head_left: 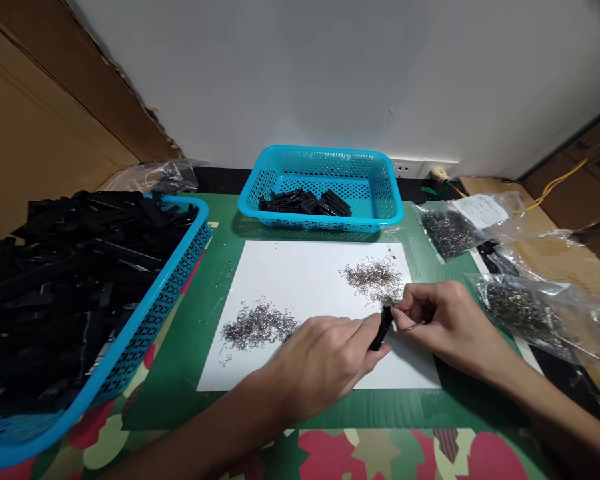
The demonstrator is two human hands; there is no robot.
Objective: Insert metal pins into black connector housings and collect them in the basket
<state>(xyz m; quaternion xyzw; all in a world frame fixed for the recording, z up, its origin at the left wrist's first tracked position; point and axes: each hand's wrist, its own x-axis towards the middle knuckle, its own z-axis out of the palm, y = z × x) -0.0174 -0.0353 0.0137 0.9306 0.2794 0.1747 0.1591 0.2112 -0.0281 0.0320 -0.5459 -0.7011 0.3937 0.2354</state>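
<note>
My left hand point(330, 350) is closed around a small black plastic part point(383, 328), held tilted over the white sheet point(310, 280). My right hand point(437, 317) pinches at the part's upper end, its thumb and forefinger touching it. A thin metal tool point(417, 325) shows along the right hand's curled fingers. Whether a tiny spring sits in the fingertips is too small to make out. Just behind the part lies a pile of small bent wire springs point(373, 277). Another pile of bent wires point(257, 325) lies left of my left hand, which covers its right edge.
A blue basket point(320, 223) with several black parts stands at the back. Left, a larger blue basket point(155, 300) is heaped with black parts point(80, 267). Clear bags of wire pieces point(450, 233) lie at the right, near a wall socket point(407, 168).
</note>
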